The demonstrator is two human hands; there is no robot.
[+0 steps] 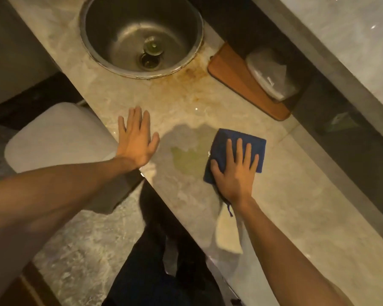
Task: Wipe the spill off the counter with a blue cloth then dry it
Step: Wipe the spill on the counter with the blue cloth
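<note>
A folded blue cloth [230,142] lies flat on the pale marble counter [296,195]. My right hand [236,173] presses down on it, fingers spread over its near half. Just left of the cloth spreads a yellowish-green wet spill [189,155], its right edge touching the cloth. My left hand [136,140] rests flat and empty on the counter's front edge, left of the spill. A cream cloth [227,230] lies on the counter under my right wrist and forearm, partly hidden.
A round steel sink [142,34] is set in the counter farther back, with brown stains [192,78] beside its rim. A wooden board [237,80] with a wrapped white bundle [272,74] sits at the back right. A white bin lid [58,138] stands below the counter's left edge.
</note>
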